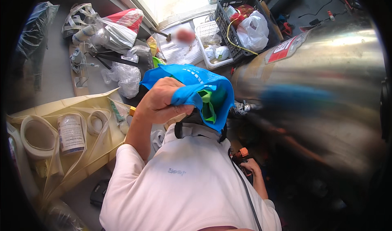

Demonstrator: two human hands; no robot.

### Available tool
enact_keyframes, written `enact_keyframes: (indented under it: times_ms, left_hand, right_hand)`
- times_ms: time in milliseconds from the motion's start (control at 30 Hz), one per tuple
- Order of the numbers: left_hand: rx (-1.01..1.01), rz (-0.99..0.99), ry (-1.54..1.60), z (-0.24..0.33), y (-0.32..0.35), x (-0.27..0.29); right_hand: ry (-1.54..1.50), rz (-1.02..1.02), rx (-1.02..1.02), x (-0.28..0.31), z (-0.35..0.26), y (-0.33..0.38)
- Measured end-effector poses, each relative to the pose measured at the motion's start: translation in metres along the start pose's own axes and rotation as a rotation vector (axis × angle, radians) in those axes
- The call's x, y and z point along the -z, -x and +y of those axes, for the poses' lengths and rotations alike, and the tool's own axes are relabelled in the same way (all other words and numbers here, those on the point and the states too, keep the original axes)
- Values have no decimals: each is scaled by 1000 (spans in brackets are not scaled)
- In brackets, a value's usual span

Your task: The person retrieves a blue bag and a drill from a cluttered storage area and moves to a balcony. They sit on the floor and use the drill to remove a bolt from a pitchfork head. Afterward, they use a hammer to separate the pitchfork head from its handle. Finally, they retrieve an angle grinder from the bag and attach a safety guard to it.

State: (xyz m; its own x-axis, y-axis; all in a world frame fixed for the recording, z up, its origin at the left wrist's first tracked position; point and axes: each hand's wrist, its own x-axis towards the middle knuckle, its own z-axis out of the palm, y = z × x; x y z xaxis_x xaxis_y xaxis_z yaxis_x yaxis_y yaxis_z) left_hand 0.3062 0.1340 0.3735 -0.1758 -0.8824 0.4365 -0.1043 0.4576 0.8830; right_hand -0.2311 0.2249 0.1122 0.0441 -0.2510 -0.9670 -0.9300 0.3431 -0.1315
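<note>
Raised in front of my chest, my left hand (163, 102) is closed on the rim of a blue bag (192, 77) with pale printing. The bag's mouth gapes toward the right, and bright green material (207, 106) shows inside it. Low on the right, beside my body, my right hand (252, 166) is closed around an orange and black tool (243, 151); most of that tool is in shadow and its exact kind cannot be made out.
A large shiny metal tank (322, 63) with a fitting (241, 109) stands close on the right. Left is a yellowish tray (94, 149) with tape rolls (38, 136) and a can (70, 133). Ahead are a dark crate (234, 30), a white basket (214, 59) and plastic wrapping (124, 77).
</note>
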Motion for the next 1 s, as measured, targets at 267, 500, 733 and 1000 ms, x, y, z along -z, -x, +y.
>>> enact_keyframes:
  times_ms: [267,500,733,1000]
  left_hand:
    - [108,330,-217,20,-1,41]
    - [-107,692,261,37,13,93]
    - [-212,602,26,28,-44,138]
    - [9,907,46,-59,-50,242]
  right_hand:
    - [6,4,14,-25,36,-8]
    - [23,95,30,-14,4,-20]
    - [74,173,76,52,-80,-45]
    - [143,178,41,151,-198,-87]
